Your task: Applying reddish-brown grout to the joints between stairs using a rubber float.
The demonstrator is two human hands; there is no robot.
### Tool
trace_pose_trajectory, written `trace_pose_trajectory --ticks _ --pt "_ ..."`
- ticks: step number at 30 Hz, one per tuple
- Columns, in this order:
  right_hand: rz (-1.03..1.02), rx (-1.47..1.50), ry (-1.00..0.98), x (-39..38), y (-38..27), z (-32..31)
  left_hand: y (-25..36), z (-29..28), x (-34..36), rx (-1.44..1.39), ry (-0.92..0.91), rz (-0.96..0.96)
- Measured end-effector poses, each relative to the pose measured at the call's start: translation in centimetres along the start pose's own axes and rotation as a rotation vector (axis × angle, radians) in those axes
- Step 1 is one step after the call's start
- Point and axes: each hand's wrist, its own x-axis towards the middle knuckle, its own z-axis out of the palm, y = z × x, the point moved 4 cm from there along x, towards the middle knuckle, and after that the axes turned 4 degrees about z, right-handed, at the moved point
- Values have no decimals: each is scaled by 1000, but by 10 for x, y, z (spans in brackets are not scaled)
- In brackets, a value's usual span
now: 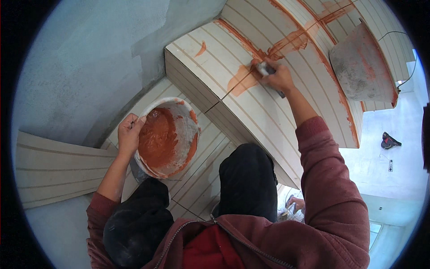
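My left hand (129, 130) is closed on the rim of a round bucket (187, 130), tilted so its mouth faces me. Wet orange-red grout (156, 136) lies inside and streaks the bucket's wall. With my right hand (278, 77) I grip a small trowel (264, 68) with a pale grey part showing; my fingers hide much of it. The trowel is down on a striped beige tiled step (264, 101), where the joints meet. Orange grout (244, 80) is smeared around it and along the seams.
A second grey bucket (360, 67), stained orange, stands on a higher step at the right. A bare grey wall (98, 54) rises at the left. Beyond the step's right end, a lower area shows a dark object (390, 141) and another person's hand (295, 204).
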Motion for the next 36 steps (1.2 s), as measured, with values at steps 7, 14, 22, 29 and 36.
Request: trace_pose_trajectory --ticks 7,14,22,29,36 --pt "356 527 -199 -14 34 -20 -5 -3 0 0 8 21" --pt "-193 -262 180 -2 3 5 1 4 -3 -24 -9 -53" --pt "-43 -387 42 -1 7 1 1 11 3 30 -33 -1" --pt "74 -433 -202 -3 2 -3 -2 7 -6 74 -53 34" --pt "11 -456 -47 3 -2 -5 4 12 -5 83 -100 87"
